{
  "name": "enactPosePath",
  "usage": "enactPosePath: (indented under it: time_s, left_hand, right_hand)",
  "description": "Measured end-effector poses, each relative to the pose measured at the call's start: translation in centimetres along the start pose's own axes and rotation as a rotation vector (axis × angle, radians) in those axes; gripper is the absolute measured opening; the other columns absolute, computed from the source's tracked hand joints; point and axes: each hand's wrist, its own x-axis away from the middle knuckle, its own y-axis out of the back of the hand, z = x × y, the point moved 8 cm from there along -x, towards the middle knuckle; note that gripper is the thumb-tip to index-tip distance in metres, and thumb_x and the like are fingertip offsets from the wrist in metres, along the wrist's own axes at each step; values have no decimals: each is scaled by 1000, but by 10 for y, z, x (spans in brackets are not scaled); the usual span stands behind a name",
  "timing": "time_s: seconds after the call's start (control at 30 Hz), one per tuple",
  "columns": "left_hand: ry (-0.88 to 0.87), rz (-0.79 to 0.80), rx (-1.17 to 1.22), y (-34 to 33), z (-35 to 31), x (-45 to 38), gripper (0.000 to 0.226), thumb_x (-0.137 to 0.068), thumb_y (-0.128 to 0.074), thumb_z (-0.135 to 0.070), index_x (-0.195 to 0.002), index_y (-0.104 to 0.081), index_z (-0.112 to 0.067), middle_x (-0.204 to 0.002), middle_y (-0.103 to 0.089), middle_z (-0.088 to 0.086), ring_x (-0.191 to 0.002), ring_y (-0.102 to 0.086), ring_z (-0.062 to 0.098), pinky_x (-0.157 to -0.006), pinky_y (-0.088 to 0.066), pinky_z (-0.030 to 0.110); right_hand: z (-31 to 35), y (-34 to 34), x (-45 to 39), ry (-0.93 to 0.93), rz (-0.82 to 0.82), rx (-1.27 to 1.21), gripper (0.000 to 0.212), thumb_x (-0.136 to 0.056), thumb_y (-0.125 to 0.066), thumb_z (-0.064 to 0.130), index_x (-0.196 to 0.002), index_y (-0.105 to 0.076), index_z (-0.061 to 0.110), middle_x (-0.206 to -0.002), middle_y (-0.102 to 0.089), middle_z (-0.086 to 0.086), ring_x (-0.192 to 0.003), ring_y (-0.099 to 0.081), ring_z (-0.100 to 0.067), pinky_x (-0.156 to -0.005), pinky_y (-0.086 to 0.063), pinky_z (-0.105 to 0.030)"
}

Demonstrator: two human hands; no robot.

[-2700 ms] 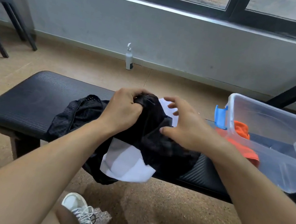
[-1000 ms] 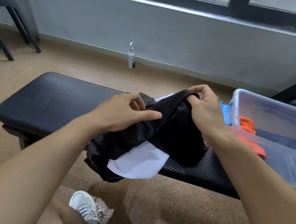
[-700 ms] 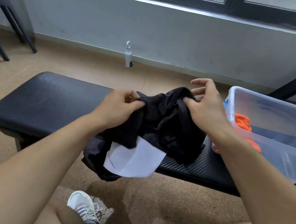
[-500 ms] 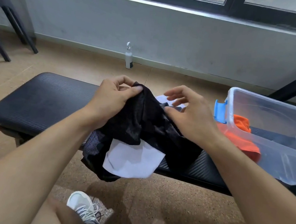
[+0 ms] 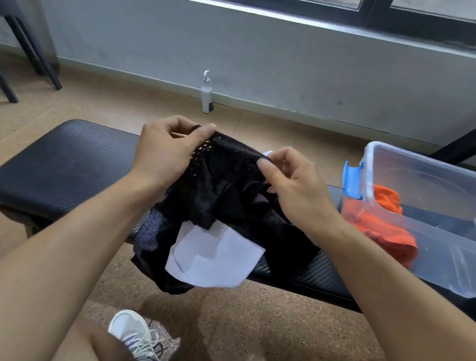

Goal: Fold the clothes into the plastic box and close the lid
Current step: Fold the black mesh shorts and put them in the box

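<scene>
Head view: since half a second ago my left hand (image 5: 161,152) and right hand (image 5: 293,187) have spread, fingers pinching the black mesh garment (image 5: 223,190) taut above the black padded tabletop (image 5: 60,163). I judge an edge is found, folding can start; the clear plastic box (image 5: 436,224) waits open beside.

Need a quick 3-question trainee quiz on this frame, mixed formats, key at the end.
1. True or false: the left hand and the right hand both pinch the top edge of the black mesh garment with the white panel.
2. Which clothing already lies in the clear plastic box with the blue latch? A) orange garment B) green towel C) none
3. Fill in: the box stands on the black padded ___.

Key: 1 true; 2 A; 3 bench.
</scene>
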Motion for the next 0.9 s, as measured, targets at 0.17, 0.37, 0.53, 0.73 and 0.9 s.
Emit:
enactPosePath:
  time_s: [0.17, 0.37, 0.53, 0.73, 0.9]
  left_hand:
    - [82, 117, 24, -8, 12, -4, 21, -78, -85, -36, -76, -70, -21, -77, -71, 3, -71, -64, 16, -73, -54, 38]
    - [88, 218, -14, -12, 14, -4, 17, -81, -84, -27, -90, -72, -17, -81, -66, 7, -74, -63, 19, -61, -53, 28]
    - [68, 183, -125, -3, 23, -12, 26, -81, -84, -18, -104, -71, -19, -101, -73, 3, -94, -71, 19, -79, -59, 35]
    - [200, 322, -320, -6, 44, -10, 27, -86, -77, -8, -109, -70, -20, -108, -74, 0, -104, -70, 21, -91, -56, 36]
    - [133, 561, -684, -22, 50, 4, 50, -84, -74, -3, -127, -65, -26, -127, -67, -7, -117, -59, 14, -97, -46, 31]
  right_hand:
    - [-12, 12, -7, -126, -95, -231, 17, -100, -59, 33, -88, -66, 23, -75, -72, 7, -70, -66, -7, -73, -53, -31]
    - [-8, 32, -15, -84, -137, -245, 21, -101, -58, 29, -85, -68, 20, -75, -70, 5, -70, -63, -8, -71, -53, -29]
    - [-15, 46, -17, -71, -225, -61, 39, -103, -51, 41, -81, -58, 10, -75, -54, -2, -70, -50, -13, -70, -43, -36]
    - [-19, 41, -17, -112, -157, 39, 37, -103, -49, 43, -73, -53, 21, -65, -50, 9, -64, -47, -10, -68, -40, -33]
    - [-4, 16, 2, -83, 170, 765, 52, -92, -45, 69, -77, -57, 20, -73, -56, 5, -80, -55, -23, -68, -43, -35]
